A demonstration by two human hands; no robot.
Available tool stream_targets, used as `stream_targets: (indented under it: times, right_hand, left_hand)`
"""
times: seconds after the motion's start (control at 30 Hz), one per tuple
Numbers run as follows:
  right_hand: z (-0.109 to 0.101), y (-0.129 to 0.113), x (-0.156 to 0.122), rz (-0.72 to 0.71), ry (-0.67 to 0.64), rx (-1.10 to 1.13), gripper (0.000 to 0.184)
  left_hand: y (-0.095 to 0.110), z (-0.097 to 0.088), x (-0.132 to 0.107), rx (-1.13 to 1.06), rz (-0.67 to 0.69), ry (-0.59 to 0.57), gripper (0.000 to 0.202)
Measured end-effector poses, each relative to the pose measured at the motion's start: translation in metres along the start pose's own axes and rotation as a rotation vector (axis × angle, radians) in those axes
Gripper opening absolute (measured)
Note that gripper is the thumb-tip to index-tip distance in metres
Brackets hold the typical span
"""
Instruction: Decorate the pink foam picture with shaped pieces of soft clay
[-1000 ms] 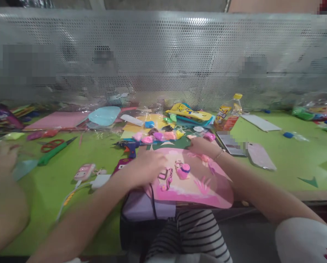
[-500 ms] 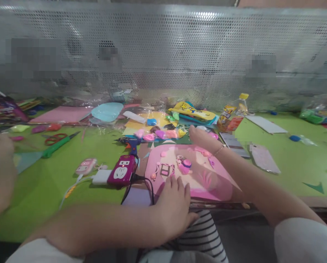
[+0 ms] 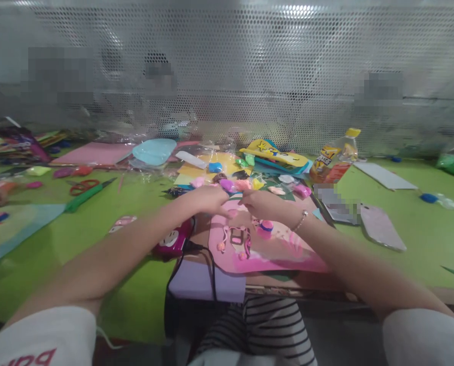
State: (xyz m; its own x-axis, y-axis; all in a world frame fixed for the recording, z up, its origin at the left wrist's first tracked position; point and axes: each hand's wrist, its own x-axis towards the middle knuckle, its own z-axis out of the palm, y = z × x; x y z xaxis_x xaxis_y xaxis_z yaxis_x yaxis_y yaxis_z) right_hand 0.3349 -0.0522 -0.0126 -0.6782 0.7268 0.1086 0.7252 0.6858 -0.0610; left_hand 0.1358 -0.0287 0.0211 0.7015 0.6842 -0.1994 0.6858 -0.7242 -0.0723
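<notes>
On the table before me lies a pink rounded board (image 3: 272,264) decorated with small clay pieces, among them a pink ball with a blue band (image 3: 265,229). My left hand (image 3: 211,200) is over the board's far left edge, fingers bent inward and thumb out towards the right. Close beside it, my right hand (image 3: 265,204) has its fingers curled together, pointing left. Anything between the fingertips is too small or blurred to make out. Just behind both hands sits a row of small bagged clay lumps, including purple clay (image 3: 227,185) and yellow clay (image 3: 257,184).
A magenta power socket box (image 3: 171,241) with a black cable is left of the board. Farther left lie scissors (image 3: 84,187), a green cutter (image 3: 86,198) and another decorated sheet (image 3: 40,218). A bottle (image 3: 331,160) and a phone (image 3: 381,226) are right. Perforated metal panel (image 3: 227,76) stands behind.
My left hand has lifted from the board's near edge and moved forward. My right hand has drawn back from the clay bags towards it. Another person's hand at far left has moved away.
</notes>
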Motion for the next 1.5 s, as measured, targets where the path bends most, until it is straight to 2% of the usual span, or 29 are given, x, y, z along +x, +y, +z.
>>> stream_targets:
  times: [0.1, 0.2, 0.33, 0.47, 0.57, 0.93, 1.13, 1.37, 1.5]
  right_hand:
    - [0.004, 0.0, 0.002, -0.058, -0.059, -0.014, 0.037]
    - [0.005, -0.001, 0.0, -0.092, -0.119, -0.047, 0.036]
    - [0.007, 0.0, 0.0, -0.096, -0.163, -0.048, 0.037]
    - [0.01, 0.0, -0.001, -0.108, -0.184, 0.004, 0.024]
    - [0.011, 0.0, -0.002, -0.12, -0.173, 0.06, 0.028]
    - [0.024, 0.002, -0.001, -0.12, -0.085, -0.039, 0.022]
    - [0.029, 0.005, 0.001, -0.147, -0.074, -0.097, 0.038]
    - [0.025, -0.001, 0.002, -0.15, -0.113, -0.119, 0.034]
    - [0.019, 0.003, 0.0, -0.141, -0.098, -0.144, 0.041]
  left_hand:
    - [-0.01, 0.017, 0.015, -0.018, 0.018, -0.046, 0.05]
    - [-0.011, 0.028, 0.022, -0.029, 0.022, -0.028, 0.047]
    - [-0.014, 0.034, 0.026, -0.06, 0.043, -0.011, 0.045]
    - [-0.019, 0.041, 0.029, -0.104, 0.079, 0.028, 0.047]
    - [-0.021, 0.045, 0.032, -0.114, 0.084, 0.042, 0.051]
    - [-0.025, 0.045, 0.033, -0.185, 0.082, -0.008, 0.047]
    - [-0.024, 0.044, 0.034, -0.203, 0.05, -0.057, 0.043]
    - [-0.024, 0.045, 0.034, -0.212, 0.056, -0.051, 0.044]
    - [-0.028, 0.047, 0.033, -0.231, 0.085, -0.04, 0.044]
